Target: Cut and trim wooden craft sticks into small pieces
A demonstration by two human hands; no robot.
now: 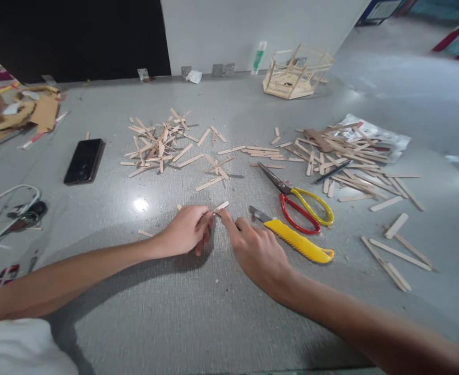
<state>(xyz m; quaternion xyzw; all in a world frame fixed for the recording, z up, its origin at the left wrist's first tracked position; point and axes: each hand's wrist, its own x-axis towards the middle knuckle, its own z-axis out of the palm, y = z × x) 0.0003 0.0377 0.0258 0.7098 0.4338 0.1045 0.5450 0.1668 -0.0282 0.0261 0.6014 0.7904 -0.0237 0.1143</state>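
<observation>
Over the middle of the table, my left hand (189, 229) pinches a small wooden craft stick (222, 206) between thumb and fingers. My right hand (258, 250) meets it from the other side, fingers curled and fingertips at the stick; its grip is partly hidden. Just right of that hand lies a yellow utility knife (297, 239) with its blade out. Beyond the knife rest scissors (297, 200) with one red and one yellow handle, blades slightly apart. Short craft-stick pieces (145, 233) lie close to my left wrist.
Loose craft sticks form one pile (159, 143) at centre-left and another (354, 161) at right, beside a plastic wrapper (393, 143). A stick-built frame (297, 75) and glue tube (259, 58) stand at the back. A phone (84, 161), cable (10, 190) and cardboard scraps (44, 112) occupy the left.
</observation>
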